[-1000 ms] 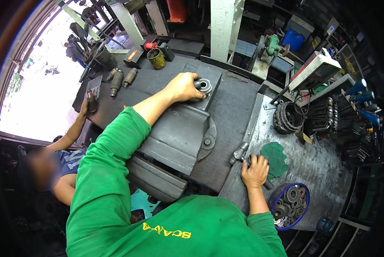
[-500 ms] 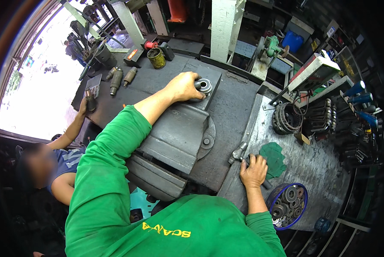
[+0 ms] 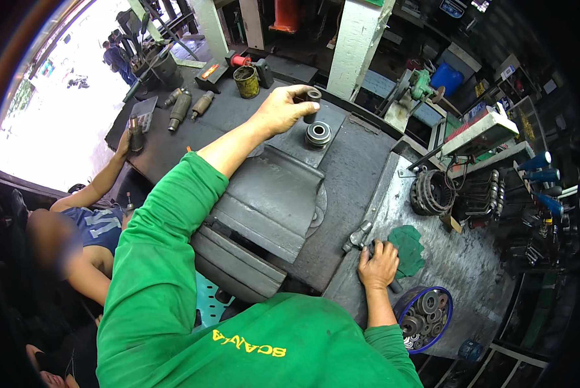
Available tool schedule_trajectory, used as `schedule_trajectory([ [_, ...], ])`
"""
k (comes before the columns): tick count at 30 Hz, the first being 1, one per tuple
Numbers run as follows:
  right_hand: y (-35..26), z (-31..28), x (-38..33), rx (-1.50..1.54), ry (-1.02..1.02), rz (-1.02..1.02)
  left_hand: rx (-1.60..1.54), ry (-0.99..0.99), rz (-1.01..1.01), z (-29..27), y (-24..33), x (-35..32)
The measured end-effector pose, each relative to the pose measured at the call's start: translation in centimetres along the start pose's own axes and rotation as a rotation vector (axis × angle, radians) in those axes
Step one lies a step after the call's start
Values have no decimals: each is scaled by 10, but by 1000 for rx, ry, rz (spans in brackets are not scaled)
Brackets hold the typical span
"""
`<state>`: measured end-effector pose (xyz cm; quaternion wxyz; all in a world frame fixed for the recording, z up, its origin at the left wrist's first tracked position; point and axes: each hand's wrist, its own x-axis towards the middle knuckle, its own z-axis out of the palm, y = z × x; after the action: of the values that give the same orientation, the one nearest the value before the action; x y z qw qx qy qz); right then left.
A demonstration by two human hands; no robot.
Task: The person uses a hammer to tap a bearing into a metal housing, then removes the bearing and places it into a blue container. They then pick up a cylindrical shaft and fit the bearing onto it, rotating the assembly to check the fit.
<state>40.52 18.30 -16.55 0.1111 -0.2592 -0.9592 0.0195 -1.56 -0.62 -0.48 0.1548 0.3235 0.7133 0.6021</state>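
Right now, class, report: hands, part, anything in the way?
Left hand pinches small dark sleeve above ring bearing. Right hand grips tool handle. Nothing between sleeve and bearing.

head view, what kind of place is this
Likely a mechanical repair workshop: a heavy steel press bed with a bearing on it, a basin of metal rings, and stacked clutch-like discs.

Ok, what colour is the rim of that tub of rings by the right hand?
Blue. The tub's rim shows best in the head view, just beside the right hand.
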Motion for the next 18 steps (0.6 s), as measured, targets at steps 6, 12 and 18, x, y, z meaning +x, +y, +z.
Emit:
schedule_trajectory([
  [6,1,2,0,0,-22,8,130,-52,-29,-5,6,-4],
  [12,1,1,0,2,-22,5,121,-80,-29,2,6,-4],
  [18,0,-2,0,20,0,-5,98,-56,14,10,4,-4],
])
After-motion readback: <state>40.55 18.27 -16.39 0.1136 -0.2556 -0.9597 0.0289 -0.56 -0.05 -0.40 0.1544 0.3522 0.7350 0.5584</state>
